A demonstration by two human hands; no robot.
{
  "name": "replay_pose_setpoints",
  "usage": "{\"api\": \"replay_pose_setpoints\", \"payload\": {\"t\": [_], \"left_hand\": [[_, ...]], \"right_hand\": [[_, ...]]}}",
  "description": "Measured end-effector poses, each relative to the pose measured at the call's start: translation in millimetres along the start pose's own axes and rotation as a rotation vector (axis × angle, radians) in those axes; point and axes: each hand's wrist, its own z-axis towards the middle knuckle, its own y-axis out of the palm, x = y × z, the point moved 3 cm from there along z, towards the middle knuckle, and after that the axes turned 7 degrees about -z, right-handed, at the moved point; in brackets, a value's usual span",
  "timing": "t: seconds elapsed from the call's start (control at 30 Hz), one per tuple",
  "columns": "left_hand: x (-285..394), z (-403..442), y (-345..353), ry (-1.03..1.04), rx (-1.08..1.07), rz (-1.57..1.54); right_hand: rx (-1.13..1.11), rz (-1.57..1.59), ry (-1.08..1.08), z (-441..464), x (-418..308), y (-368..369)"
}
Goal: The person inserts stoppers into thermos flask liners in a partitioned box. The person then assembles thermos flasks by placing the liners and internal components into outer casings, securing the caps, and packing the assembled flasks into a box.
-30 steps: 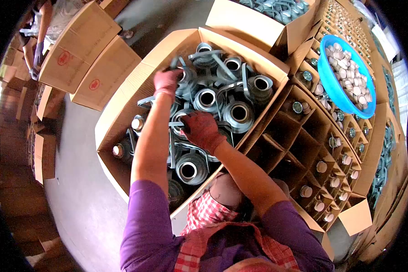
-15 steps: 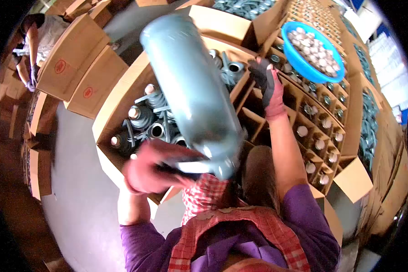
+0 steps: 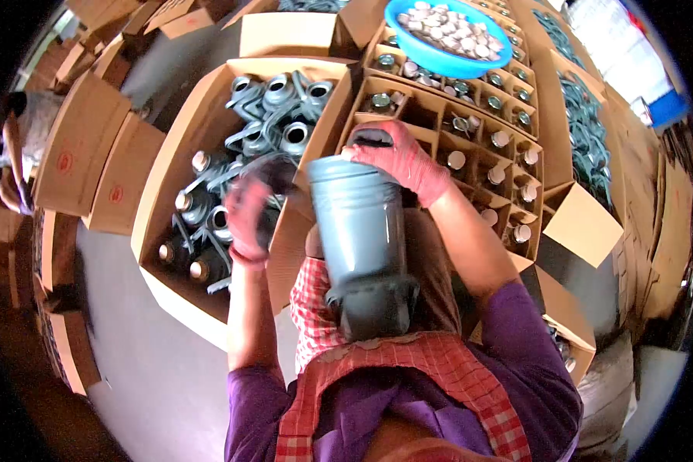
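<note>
The grey-blue shell (image 3: 359,231) has the checked apron (image 3: 439,350) just behind it. Left of the shell, the left hand (image 3: 252,208) is a blur — I cannot tell if spread or touching. The right hand (image 3: 402,158) curls onto the shell's far rim; a one-sided hold could let it swing, knocking capped necks (image 3: 456,160) in the divided carton (image 3: 422,92) beyond it.

Fisheye: corners black, edges bowed. Strong glare upper right; left side dim, brownish. Left hand (image 3: 250,218) motion-blurred; soft sheen on jar (image 3: 362,231); floor (image 3: 123,323) pale.
</note>
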Motion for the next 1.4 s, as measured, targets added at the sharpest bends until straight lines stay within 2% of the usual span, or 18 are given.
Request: {"api": "replay_pose_setpoints", "payload": {"t": [0.07, 0.13, 0.27, 0.3, 0.4, 0.53, 0.57, 0.6, 0.67, 0.73, 0.8, 0.83, 0.93, 0.97, 1.1, 1.23, 1.3, 1.4], "left_hand": [[-57, 20, 3, -0.027, 0.056, 0.188], [-115, 39, 53, -0.33, -0.041, -1.302], [-32, 57, 53, -0.42, 0.024, -1.276], [-19, 59, 37, -0.045, -0.148, -1.184], [9, 73, 18, 0.174, 0.236, -1.466], [-54, 68, 46, 0.004, 0.435, -1.065], [-51, 64, 42, 0.002, 0.38, -0.991], [-45, 60, 28, -0.003, 0.272, -0.864], [-44, 60, 0, 0.011, 0.013, -0.448], [-68, 64, -13, -0.04, -0.153, -0.126], [-77, 79, 7, 0.029, -0.185, -0.283], [-73, 91, 20, 0.079, -0.198, -0.413], [-54, 112, 18, 0.08, 0.018, 0.346], [-56, 123, 17, -0.312, -0.032, 0.176], [-65, 143, 36, -0.243, -0.084, 0.044], [-70, 151, 45, -0.111, -0.429, 0.217], [-66, 156, 46, -0.053, -0.542, 0.274], [-65, 156, 50, 0.001, -0.553, 0.292]], "right_hand": [[-0.056, 0.295, -0.043, -10, -32, -6], [-0.02, 0.348, -0.206, -10, -37, -2], [0.015, 0.51, -0.085, -17, 53, 0], [0.0, 0.476, -0.038, -20, 79, -3], [0.099, 0.387, 0.034, -19, 77, -7], [0.05, 0.233, -0.616, 17, -49, -16], [0.028, -0.086, -0.549, 21, -45, -17], [-0.074, -0.006, -0.265, 24, -10, -15], [0.188, 0.524, 0.041, 35, 79, -15], [0.38, 0.017, 0.254, 50, 165, -38], [0.472, -0.168, 0.368, 73, 195, -69], [0.496, -0.367, 0.313, 90, 200, -81], [0.43, -0.947, 0.303, 125, 222, -86], [0.259, -1.078, 0.321, 139, 229, -83], [-0.211, -1.568, 0.312, 184, 266, -57], [-0.348, -1.71, -0.045, 178, 241, -31], [-0.261, -1.773, 0.099, 178, 321, -31], [-0.395, -1.678, 0.173, 168, 265, -45]]}}
